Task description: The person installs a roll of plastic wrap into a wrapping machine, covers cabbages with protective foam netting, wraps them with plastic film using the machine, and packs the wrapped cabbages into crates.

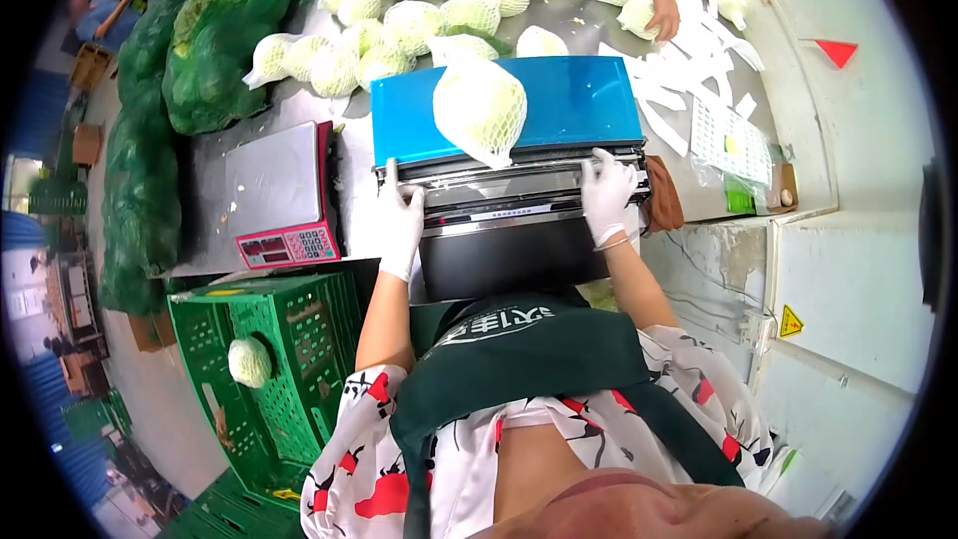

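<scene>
A pale round vegetable in white netting (pixel 481 110), seemingly a cabbage, rests on the blue top (pixel 584 100) of a wrapping machine. My left hand (pixel 401 225), white-gloved, is at the left end of the machine's metal bars (pixel 499 180), index finger stretched and thumb apart. At the right end of those bars lies my right hand (pixel 607 198), also gloved, with its fingers extended. Whether thin clear film touches the fingertips is too hard to see. The machine's black plate (pixel 489 262) sits between my forearms, close to my apron.
A scale (pixel 274 185) stands left of the machine. Several netted vegetables (pixel 409 30) cover the back table. Another person's hand (pixel 664 15) touches one near white strips (pixel 699 60). A green crate (pixel 299 329) is low left, beside full green net sacks (pixel 225 55).
</scene>
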{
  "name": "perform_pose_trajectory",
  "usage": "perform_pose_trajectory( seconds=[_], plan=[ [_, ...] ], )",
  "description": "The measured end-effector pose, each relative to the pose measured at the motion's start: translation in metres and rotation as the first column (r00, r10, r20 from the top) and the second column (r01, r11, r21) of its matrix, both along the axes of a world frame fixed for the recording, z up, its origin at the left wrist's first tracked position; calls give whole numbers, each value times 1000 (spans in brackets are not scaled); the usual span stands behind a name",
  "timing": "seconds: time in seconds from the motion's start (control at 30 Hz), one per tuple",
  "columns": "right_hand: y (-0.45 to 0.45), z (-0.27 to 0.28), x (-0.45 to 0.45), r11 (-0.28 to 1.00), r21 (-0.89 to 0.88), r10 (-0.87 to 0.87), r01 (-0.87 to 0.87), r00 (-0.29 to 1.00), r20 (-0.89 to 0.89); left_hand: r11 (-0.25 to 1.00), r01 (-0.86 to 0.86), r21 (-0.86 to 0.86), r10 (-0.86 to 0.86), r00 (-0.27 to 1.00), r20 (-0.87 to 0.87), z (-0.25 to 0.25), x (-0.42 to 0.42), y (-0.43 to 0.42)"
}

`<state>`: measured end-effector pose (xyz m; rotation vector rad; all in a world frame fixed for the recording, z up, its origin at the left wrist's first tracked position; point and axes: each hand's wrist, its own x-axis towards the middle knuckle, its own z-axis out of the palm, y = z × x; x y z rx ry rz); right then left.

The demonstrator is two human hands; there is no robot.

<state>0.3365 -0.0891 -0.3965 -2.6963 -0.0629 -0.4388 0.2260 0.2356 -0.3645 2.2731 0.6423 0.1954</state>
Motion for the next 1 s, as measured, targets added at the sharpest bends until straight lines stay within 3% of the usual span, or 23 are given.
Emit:
perform_pose_trajectory(
  seconds=[0.03, 0.07, 0.1, 0.13, 0.17, 0.2, 0.27, 0.3, 0.37, 0.43, 0.47, 0.5, 0.53, 0.57, 0.6, 0.63, 0.67, 0.7, 0.77, 0.8, 0.83, 0.9, 1.0],
  plan=[
    [-7, 5, 3, 988, 151, 25, -16, 998, -56, 991, 51, -124, -47, 998, 40, 1, 2, 1],
    [-17, 12, 5, 867, 496, 154, -34, 967, -202, 919, 36, -393, -10, 998, 68, 3, 0, 5],
    [-21, 39, 3, 636, 771, 317, 24, 903, -290, 775, 31, -631, 33, 996, 89, 16, -2, 9],
    [-25, 68, -4, 496, 867, 421, 44, 861, -284, 696, 98, -711, 43, 983, 178, 29, -7, 19],
    [-29, 96, -9, 455, 889, 528, -59, 821, -216, 505, 199, -840, 60, 963, 264, 31, -16, 27],
    [-35, 126, -16, 575, 813, 584, -88, 740, -333, 439, 259, -860, 63, 946, 318, 55, -27, 23],
    [-46, 187, -19, 466, 852, 808, -238, 507, -301, 634, 328, -701, -141, 940, 312, 112, -51, 30],
    [-53, 202, -16, 306, 935, 876, -181, 439, -201, 632, 447, -633, -220, 887, 407, 127, -52, 34],
    [-57, 232, 7, 63, 958, 950, -280, 312, 29, 515, 563, -646, -89, 785, 613, 124, -41, 35],
    [-44, 229, 42, -111, 905, 837, -411, 453, 308, 579, 508, -638, 46, 761, 647, 120, -11, 44],
    [-29, 238, 54, 123, 900, 748, -419, 635, 193, 513, 432, -742, 233, 762, 604, 120, 8, 41],
    [-4, 252, 68, 349, 859, 608, -375, 788, 97, 784, 142, -604, 205, 859, 468, 113, 34, 44],
    [7, 242, 101, 407, 765, 762, -499, 647, 17, 854, 132, -504, 105, 904, 414, 126, 63, 35],
    [24, 233, 116, 421, 665, 858, -617, 508, -72, 856, 329, -399, -96, 859, 503, 111, 85, 40],
    [42, 221, 128, 396, 552, 915, -733, 362, -176, 887, 408, -216, -295, 861, 415, 88, 101, 43],
    [55, 191, 134, 254, 268, 963, -930, 218, -156, 872, 489, -3, -471, 841, 265, 86, 113, 36],
    [65, 167, 128, 245, 120, 946, -962, 210, -246, 761, 557, 333, -617, 780, 104, 74, 122, 31],
    [71, 151, 125, 249, 8, 908, -968, 231, -349, 720, 582, 377, -633, 774, 13, 72, 129, 22],
    [81, 110, 142, 254, 105, 953, -962, 230, -196, 775, 629, 58, -632, 771, 77, 37, 146, 25],
    [87, 102, 148, 286, 260, 955, -922, 252, -157, 779, 620, 93, -626, 776, 75, 33, 154, 22],
    [93, 95, 156, 303, 409, 953, -861, 278, -120, 790, 608, -79, -597, 792, 126, 30, 160, 21],
    [98, 88, 160, 301, 611, 944, -732, 318, -84, 726, 553, -408, -520, 830, 201, 30, 165, 18],
    [96, 85, 151, 275, 764, 930, -583, 363, -57, 622, 532, -574, -444, 844, 300, 36, 160, 11]
  ],
)
